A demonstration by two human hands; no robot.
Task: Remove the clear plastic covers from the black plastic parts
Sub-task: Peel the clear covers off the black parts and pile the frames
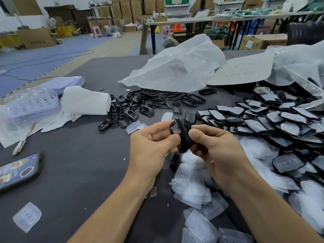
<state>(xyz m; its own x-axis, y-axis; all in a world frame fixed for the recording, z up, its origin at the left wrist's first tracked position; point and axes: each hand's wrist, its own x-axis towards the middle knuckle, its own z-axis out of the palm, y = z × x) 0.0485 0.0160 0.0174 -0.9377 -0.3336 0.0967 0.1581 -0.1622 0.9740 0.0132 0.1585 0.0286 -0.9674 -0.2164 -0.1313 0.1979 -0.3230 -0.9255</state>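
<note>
Both hands hold one black plastic part (182,135) above the middle of the dark table (78,172). My left hand (154,144) pinches its left side with thumb and curled fingers. My right hand (213,144) grips its right side, fingers wrapped behind it. The part is turned edge-on, so I cannot tell whether a clear cover is on it. A heap of black parts with clear covers (273,123) lies to the right. Bare black frames (149,104) are piled beyond the hands. Loose clear covers (196,190) lie under my right forearm.
A phone (17,171) lies at the left edge, a single clear cover (27,216) near the front left. Lilac trays in plastic (31,104) and white paper (85,100) sit at the left. A big white bag (177,67) and cardboard sheet (243,69) lie behind.
</note>
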